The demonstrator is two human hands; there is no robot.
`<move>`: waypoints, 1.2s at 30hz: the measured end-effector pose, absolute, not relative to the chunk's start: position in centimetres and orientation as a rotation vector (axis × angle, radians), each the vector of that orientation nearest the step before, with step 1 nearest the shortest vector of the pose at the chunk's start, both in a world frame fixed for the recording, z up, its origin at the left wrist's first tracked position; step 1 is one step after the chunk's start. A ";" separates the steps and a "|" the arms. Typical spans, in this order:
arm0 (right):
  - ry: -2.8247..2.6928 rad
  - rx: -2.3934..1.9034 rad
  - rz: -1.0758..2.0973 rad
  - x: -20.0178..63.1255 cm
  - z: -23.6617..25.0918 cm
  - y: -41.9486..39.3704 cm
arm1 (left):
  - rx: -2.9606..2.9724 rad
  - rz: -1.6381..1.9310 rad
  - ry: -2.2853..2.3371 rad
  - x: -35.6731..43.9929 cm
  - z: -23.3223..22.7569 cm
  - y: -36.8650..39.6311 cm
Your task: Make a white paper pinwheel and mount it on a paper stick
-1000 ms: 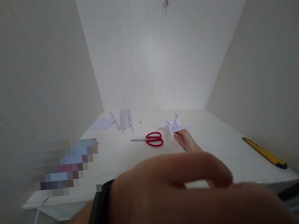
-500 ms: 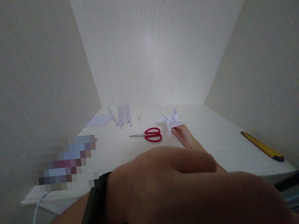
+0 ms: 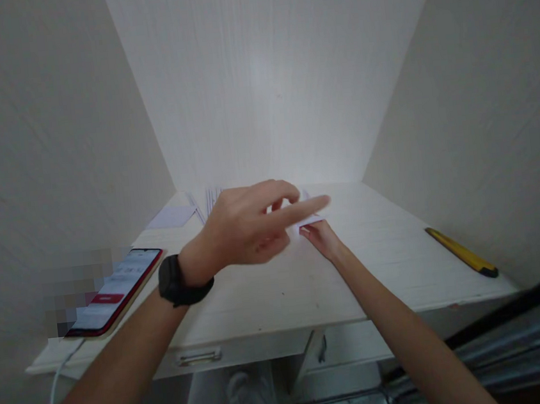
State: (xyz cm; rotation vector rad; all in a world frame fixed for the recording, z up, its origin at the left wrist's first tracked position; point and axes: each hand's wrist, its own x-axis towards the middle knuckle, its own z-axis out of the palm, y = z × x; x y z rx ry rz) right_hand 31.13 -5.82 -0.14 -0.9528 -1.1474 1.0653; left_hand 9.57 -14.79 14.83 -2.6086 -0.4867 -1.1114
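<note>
White paper pinwheel pinched by right hand fingers; left hand hovers, forefinger extended.

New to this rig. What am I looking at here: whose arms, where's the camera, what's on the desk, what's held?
No machine here: a head-worn camera looks forward and down at one person's two bare arms over a white desk. The left hand, with a black wristband, hovers with its forefinger stretched out. The right hand pinches a small white paper piece, mostly hidden by the left hand. On the desk: a phone at the left, a yellow cutter at the right, paper sheets at the back.
</note>
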 end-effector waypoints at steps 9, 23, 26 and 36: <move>-1.013 -0.869 1.128 31.6 -0.6 -5.1 | -2.288 -0.613 -1.671 5.8 3.0 -2.0; -1.090 -0.939 0.987 31.6 -0.6 -5.3 | -2.148 -0.535 -1.872 3.6 1.4 -1.5; -1.097 -0.960 0.966 31.8 -0.9 -4.9 | -2.119 -0.568 -1.971 2.9 1.4 -1.6; -1.243 -1.153 0.741 32.3 -1.3 -4.3 | -2.245 -1.168 -2.150 1.0 1.9 -1.1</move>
